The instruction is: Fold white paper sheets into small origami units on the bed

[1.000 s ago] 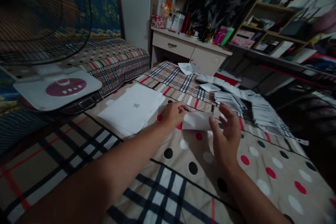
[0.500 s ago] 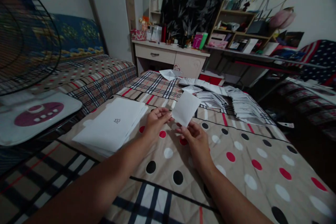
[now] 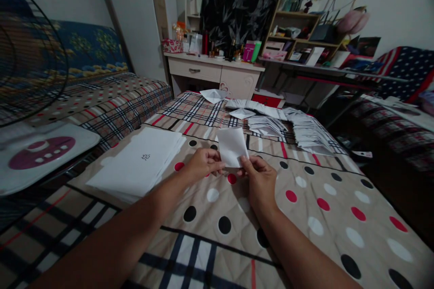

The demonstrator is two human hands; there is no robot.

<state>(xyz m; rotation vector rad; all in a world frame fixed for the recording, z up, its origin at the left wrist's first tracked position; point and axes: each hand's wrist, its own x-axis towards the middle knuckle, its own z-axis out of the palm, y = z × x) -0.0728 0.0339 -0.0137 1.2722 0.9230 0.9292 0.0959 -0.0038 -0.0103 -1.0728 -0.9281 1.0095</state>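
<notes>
A small folded sheet of white paper [image 3: 232, 144] is held up above the bedspread in front of me. My right hand [image 3: 259, 176] pinches its lower right corner, thumb on top. At the lower left corner, my left hand [image 3: 206, 162] has its fingers closed against the paper's edge. A stack of larger white sheets [image 3: 132, 162] with a small black mark on top lies left of my left hand. Beyond the held piece lie two pointed folded papers, one nearer [image 3: 242, 113] and one farther [image 3: 213, 95]. Rows of packed folded papers [image 3: 308, 131] lie to their right.
The patterned bedspread [image 3: 217, 216] spreads under everything. A fan [image 3: 30, 54] with a white and purple base [image 3: 50, 153] stands at the left. At the back are a white dresser [image 3: 203, 72] and a desk with cluttered shelves [image 3: 294, 40].
The folded paper has turned more upright between my hands. My right thumb has come onto its lower right corner. The view has shifted slightly to the right.
</notes>
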